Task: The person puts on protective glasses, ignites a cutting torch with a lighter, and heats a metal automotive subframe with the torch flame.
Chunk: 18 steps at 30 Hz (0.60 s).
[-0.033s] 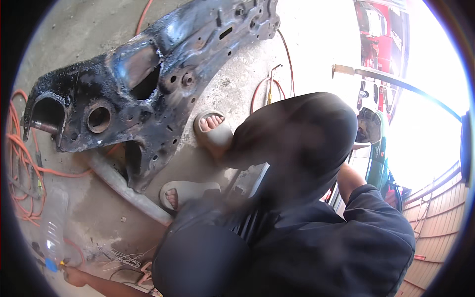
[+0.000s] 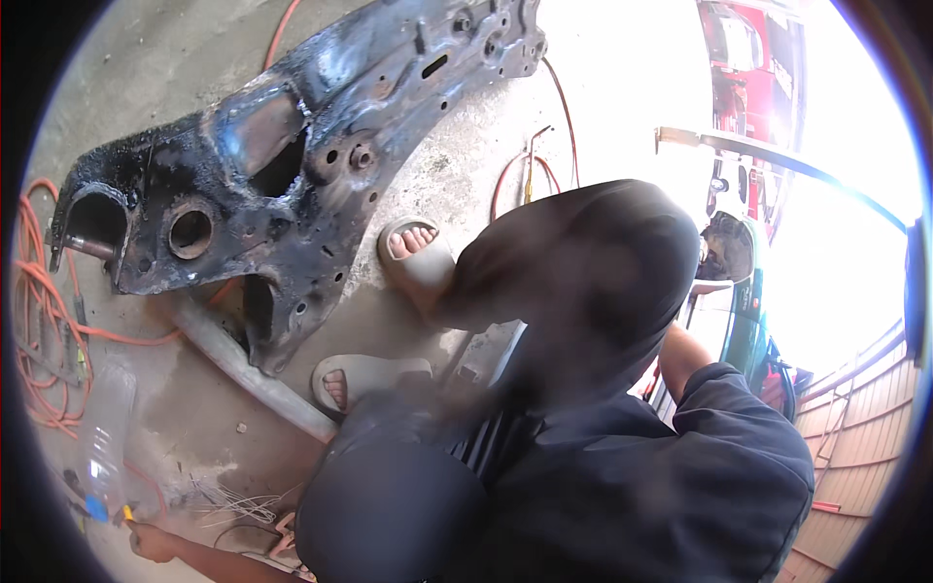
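I am squatting on a concrete floor, my knees [image 2: 583,272] in dark trousers and my feet in grey slide sandals [image 2: 413,262]. A large black, scorched metal frame part [image 2: 292,165] with holes and cut-outs lies in front of my feet. My left hand [image 2: 146,541] reaches down to the floor at the lower left, beside a tangle of thin pale wires [image 2: 238,505] and a clear plastic bottle [image 2: 102,437]. Its fingers look curled, but their grip is unclear. My right forearm [image 2: 680,360] runs behind my right knee, which hides the hand.
A grey pipe [image 2: 248,374] lies under the frame part near my left foot. Orange cable [image 2: 49,340] is coiled at the left, and thin red hoses [image 2: 559,107] run across the floor at the back. A red vehicle [image 2: 748,78] and a corrugated wall [image 2: 855,408] stand at the right.
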Available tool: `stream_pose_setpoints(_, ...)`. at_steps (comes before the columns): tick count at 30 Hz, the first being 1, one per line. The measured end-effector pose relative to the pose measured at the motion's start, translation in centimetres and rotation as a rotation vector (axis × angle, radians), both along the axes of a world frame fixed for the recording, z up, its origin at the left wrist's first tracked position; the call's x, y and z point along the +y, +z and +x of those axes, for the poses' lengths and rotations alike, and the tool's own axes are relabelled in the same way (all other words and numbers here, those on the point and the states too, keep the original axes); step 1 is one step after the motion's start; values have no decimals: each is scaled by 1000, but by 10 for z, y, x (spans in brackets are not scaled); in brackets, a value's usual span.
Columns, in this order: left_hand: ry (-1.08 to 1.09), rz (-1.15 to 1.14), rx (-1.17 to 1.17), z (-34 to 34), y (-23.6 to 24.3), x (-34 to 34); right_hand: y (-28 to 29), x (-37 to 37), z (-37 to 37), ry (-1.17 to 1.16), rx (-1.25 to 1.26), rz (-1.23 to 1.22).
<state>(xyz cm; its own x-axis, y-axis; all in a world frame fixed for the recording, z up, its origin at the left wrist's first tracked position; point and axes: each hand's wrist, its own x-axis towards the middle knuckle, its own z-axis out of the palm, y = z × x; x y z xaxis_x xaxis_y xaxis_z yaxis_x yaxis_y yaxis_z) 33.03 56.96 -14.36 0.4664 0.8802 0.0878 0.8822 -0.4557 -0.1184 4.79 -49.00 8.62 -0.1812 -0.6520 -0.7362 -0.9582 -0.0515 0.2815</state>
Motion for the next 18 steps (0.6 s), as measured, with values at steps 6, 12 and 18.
stream_pose_setpoints(6, -71, 97, -400, -64, 70, -55, -98, -28, -60, -142, -281, 176)
stream_pose_setpoints(12, -174, 136, -439, -111, 207, -112, -177, -44, -6, 48, -592, 184)
stream_pose_setpoints(18, -308, 243, -669, -148, 338, -175, -199, -24, 57, 120, -630, 77)
